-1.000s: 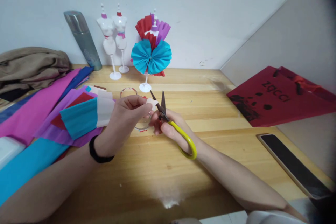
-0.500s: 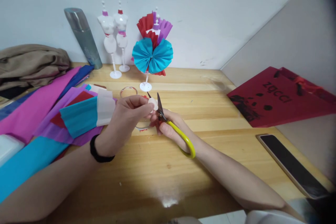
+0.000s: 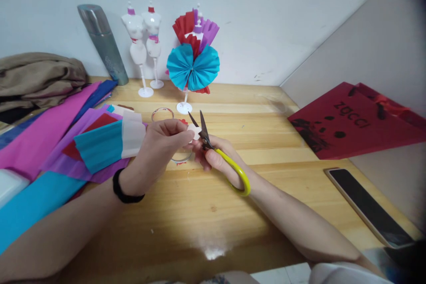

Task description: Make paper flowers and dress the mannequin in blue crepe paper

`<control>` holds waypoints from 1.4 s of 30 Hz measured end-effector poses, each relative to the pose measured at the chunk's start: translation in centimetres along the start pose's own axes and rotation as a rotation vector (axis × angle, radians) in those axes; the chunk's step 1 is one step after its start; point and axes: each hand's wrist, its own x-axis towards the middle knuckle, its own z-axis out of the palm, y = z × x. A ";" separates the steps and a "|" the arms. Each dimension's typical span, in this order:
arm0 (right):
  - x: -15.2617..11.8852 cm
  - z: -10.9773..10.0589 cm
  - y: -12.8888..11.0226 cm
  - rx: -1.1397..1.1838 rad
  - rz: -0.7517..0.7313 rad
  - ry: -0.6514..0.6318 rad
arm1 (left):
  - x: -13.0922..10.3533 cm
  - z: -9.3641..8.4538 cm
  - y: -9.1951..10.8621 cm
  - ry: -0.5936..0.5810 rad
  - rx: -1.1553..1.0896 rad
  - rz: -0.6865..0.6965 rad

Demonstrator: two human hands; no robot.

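Between thumb and fingers, my left hand (image 3: pixel 166 140) pinches a small white piece (image 3: pixel 193 133). My right hand (image 3: pixel 219 159) grips scissors with yellow handles (image 3: pixel 238 173), their dark blades parted and pointing up beside the white piece. Some fingertips of my right hand are hidden behind the scissors and the piece. Just behind my hands lies a ring of tape (image 3: pixel 162 114), and another ring (image 3: pixel 182 159) shows partly below them. A mannequin with a blue pleated paper bow (image 3: pixel 193 67) stands farther back.
Two bare white mannequins (image 3: pixel 137 49) and a grey flask (image 3: pixel 108 49) stand by the wall. Coloured paper sheets (image 3: pixel 100 146) and brown cloth (image 3: pixel 40 77) lie left. At the right are a red bag (image 3: pixel 353 124) and a phone (image 3: pixel 369 206) on the wooden table (image 3: pixel 213 217).
The scissors and my right hand have shifted slightly right, and the blades are now a bit beyond the white piece's edge. My left hand still holds the piece. The camera view has shifted slightly.
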 end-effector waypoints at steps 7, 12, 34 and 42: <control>-0.2 0.3 0.1 0.021 -0.003 0.024 | -0.1 0.1 -0.3 0.013 -0.053 0.014; -0.2 0.5 0.4 0.033 0.024 0.033 | -0.2 0.3 -0.8 0.046 -0.100 0.017; -0.2 0.7 0.8 0.047 -0.029 0.034 | -0.5 0.9 -1.4 0.098 -0.178 0.038; -0.2 0.8 1.1 0.008 -0.009 0.067 | -0.6 1.0 -1.6 0.103 -0.166 0.052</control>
